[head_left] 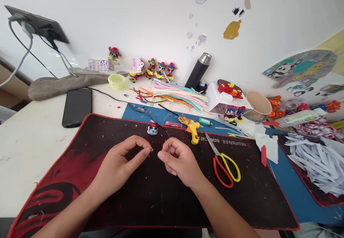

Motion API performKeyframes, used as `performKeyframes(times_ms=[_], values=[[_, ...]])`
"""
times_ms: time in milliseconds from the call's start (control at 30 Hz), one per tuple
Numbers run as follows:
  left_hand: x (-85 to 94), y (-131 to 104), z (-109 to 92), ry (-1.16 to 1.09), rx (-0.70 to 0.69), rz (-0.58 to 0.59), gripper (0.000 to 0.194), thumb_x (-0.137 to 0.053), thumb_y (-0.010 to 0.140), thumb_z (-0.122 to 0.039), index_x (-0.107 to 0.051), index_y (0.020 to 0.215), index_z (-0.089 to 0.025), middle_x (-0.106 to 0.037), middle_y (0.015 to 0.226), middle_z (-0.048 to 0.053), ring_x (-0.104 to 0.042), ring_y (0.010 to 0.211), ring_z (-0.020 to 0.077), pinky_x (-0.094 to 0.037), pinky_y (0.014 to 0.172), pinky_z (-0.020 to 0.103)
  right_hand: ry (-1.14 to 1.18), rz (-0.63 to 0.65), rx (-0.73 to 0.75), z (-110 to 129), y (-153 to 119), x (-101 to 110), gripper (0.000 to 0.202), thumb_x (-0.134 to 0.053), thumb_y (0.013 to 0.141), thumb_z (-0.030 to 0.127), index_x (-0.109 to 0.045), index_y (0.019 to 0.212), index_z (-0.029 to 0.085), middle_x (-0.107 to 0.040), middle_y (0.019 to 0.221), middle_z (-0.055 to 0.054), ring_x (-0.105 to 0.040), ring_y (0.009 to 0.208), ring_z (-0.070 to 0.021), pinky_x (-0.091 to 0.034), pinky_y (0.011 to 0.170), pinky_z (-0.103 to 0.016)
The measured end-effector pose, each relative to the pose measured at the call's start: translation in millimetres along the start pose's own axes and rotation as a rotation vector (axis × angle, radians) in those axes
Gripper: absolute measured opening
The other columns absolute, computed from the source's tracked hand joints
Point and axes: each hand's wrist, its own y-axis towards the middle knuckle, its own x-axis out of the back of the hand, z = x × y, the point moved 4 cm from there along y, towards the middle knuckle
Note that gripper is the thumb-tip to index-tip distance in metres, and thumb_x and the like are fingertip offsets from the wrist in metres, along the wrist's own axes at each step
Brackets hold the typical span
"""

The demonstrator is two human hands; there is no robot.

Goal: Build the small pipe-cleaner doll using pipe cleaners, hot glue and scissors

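Observation:
My left hand point(123, 162) is over the mat, its thumb and forefinger pinched together. A tiny dark tip shows at the fingertips, too small to name. Close beside it, my right hand point(180, 161) is closed with the fingers curled against the thumb. Whatever it may hold is hidden. Just beyond the hands, a small blue and red figure head point(152, 129) lies on the black and red desk mat point(150, 202). A yellow glue gun point(192, 128) rests past my right hand. Scissors point(223, 162) with one red and one yellow handle lie partly open to the right.
A black phone point(77, 108) lies at the left. Pastel pipe cleaners point(180, 94) are heaped at the back, near several small figures point(161, 69) and a black thermos point(198, 71). A thin black cord point(115, 96) crosses the table. White paper strips point(317, 162) are piled at right.

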Motion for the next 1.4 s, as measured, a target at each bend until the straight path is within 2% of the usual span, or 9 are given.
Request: performKeyframes(times_ms=[200, 400, 500, 700, 900, 967, 1133, 1400], values=[[-1.5, -1.9, 8.2, -0.072, 0.202, 0.055, 0.031, -0.072, 0.093, -0.053, -0.076, 0.086, -0.023, -0.076, 0.089, 0.004, -0.067, 0.084, 0.0219, -0.053, 0.077, 0.028, 0.061, 0.021, -0.047, -2.0, -1.0, -5.0, 0.049, -0.091, 0.079, 0.056, -0.058, 0.083, 0.021, -0.038, 0.051, 0.015, -0.022, 0.038, -0.0029, -0.021, 0.036, -0.018], [-6.9, -4.0, 13.0, -0.178, 0.272, 0.078, 0.03, -0.073, 0.093, -0.052, -0.075, 0.085, -0.023, -0.074, 0.087, 0.003, -0.067, 0.086, 0.0213, -0.052, 0.081, 0.028, 0.0, 0.046, -0.003, -1.3, -0.7, -2.8, 0.053, -0.073, 0.092, 0.067, -0.061, 0.073, 0.019, -0.034, 0.045, 0.013, -0.025, 0.039, -0.005, -0.024, 0.038, -0.02], [-10.0, -5.9, 16.2, -0.227, 0.305, 0.088, 0.029, -0.074, 0.093, -0.051, -0.075, 0.084, -0.024, -0.074, 0.086, 0.002, -0.066, 0.086, 0.0203, -0.051, 0.082, 0.027, -0.032, 0.018, 0.035, -0.7, -0.9, -1.3, 0.047, -0.075, 0.093, 0.062, -0.063, 0.078, 0.019, -0.037, 0.047, 0.012, -0.029, 0.04, -0.0057, -0.027, 0.04, -0.02], [-15.0, -7.8, 20.6, -0.304, 0.353, 0.096, 0.029, -0.078, 0.091, -0.05, -0.075, 0.082, -0.023, -0.07, 0.083, 0.0, -0.062, 0.084, 0.0187, -0.049, 0.079, 0.026, -0.105, -0.023, 0.071, -0.2, -1.6, -1.6, 0.035, -0.085, 0.087, 0.046, -0.063, 0.087, 0.02, -0.055, 0.063, 0.008, -0.039, 0.042, -0.0048, -0.028, 0.04, -0.019], [-19.2, -8.1, 22.9, -0.403, 0.366, 0.073, 0.027, -0.08, 0.09, -0.048, -0.075, 0.081, -0.023, -0.07, 0.08, 0.0, -0.06, 0.082, 0.0183, -0.048, 0.079, 0.026, -0.096, -0.025, 0.057, -4.4, -2.6, -1.4, 0.039, -0.085, 0.088, 0.049, -0.056, 0.084, 0.022, -0.051, 0.058, 0.011, -0.036, 0.041, -0.0048, -0.026, 0.039, -0.019], [-19.5, -8.6, 22.7, -0.438, 0.37, 0.058, 0.028, -0.079, 0.091, -0.049, -0.076, 0.082, -0.023, -0.074, 0.085, 0.002, -0.063, 0.085, 0.0194, -0.048, 0.08, 0.027, -0.068, -0.006, 0.046, -4.5, -2.7, -1.4, 0.038, -0.081, 0.09, 0.051, -0.058, 0.086, 0.022, -0.049, 0.054, 0.011, -0.035, 0.039, -0.0057, -0.027, 0.039, -0.019], [-18.4, -10.9, 21.0, -0.507, 0.4, 0.02, 0.031, -0.08, 0.091, -0.05, -0.073, 0.081, -0.022, -0.083, 0.109, 0.008, -0.07, 0.11, 0.0272, -0.047, 0.099, 0.033, -0.116, -0.027, 0.097, -0.3, -2.7, 3.7, 0.039, -0.064, 0.102, 0.055, -0.073, 0.095, 0.017, -0.051, 0.048, 0.008, -0.037, 0.037, -0.007, -0.028, 0.04, -0.021], [-20.1, -14.4, 13.0, -0.452, 0.357, 0.051, 0.031, -0.076, 0.094, -0.053, -0.071, 0.085, -0.024, -0.082, 0.126, 0.01, -0.068, 0.127, 0.0338, -0.046, 0.109, 0.041, -0.175, -0.115, 0.096, 0.4, -2.0, 10.9, 0.047, -0.061, 0.102, 0.058, -0.08, 0.11, 0.015, -0.053, 0.05, 0.006, -0.039, 0.038, -0.0078, -0.026, 0.039, -0.021]])
